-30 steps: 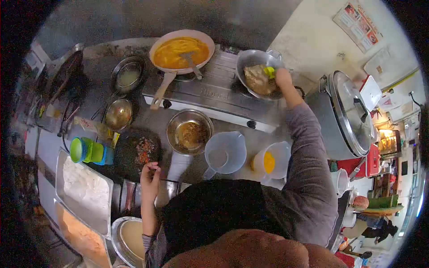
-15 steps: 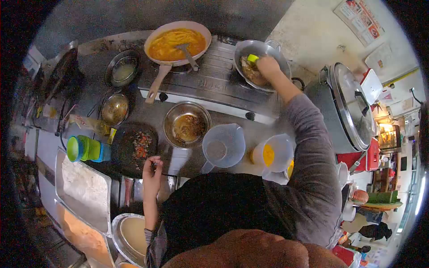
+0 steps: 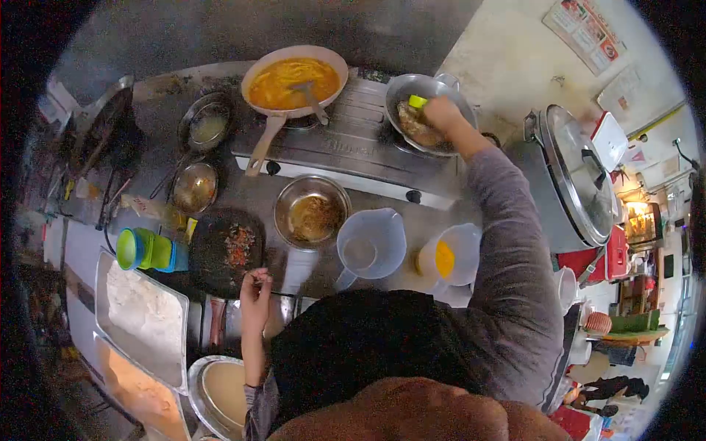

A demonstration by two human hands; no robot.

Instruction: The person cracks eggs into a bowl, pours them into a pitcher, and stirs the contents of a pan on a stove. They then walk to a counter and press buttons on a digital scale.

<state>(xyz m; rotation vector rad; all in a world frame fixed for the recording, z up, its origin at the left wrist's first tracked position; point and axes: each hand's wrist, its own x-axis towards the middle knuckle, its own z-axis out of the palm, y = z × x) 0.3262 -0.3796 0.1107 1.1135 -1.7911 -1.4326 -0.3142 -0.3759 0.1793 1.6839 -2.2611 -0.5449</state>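
My right hand (image 3: 442,114) reaches over a metal wok (image 3: 407,88) on the right burner and grips a green-handled utensil (image 3: 417,101) whose end lies in the brown food there. My left hand (image 3: 255,292) rests at the counter's near edge, fingers curled with nothing seen in them, beside a dark plate of chopped red and green bits (image 3: 225,250). On the left burner stands a pink pan of orange noodle broth (image 3: 293,81) with a ladle in it.
A steel bowl of brown sauce (image 3: 312,214), a clear jug (image 3: 368,246) and a jug of orange liquid (image 3: 449,256) stand before the stove (image 3: 353,151). Two small bowls, stacked green cups (image 3: 144,248) and trays sit left. A big lidded pot (image 3: 577,180) stands right.
My right hand has swept left across the wok with the green utensil, from its right rim toward the middle. My left hand has stayed by the dark plate.
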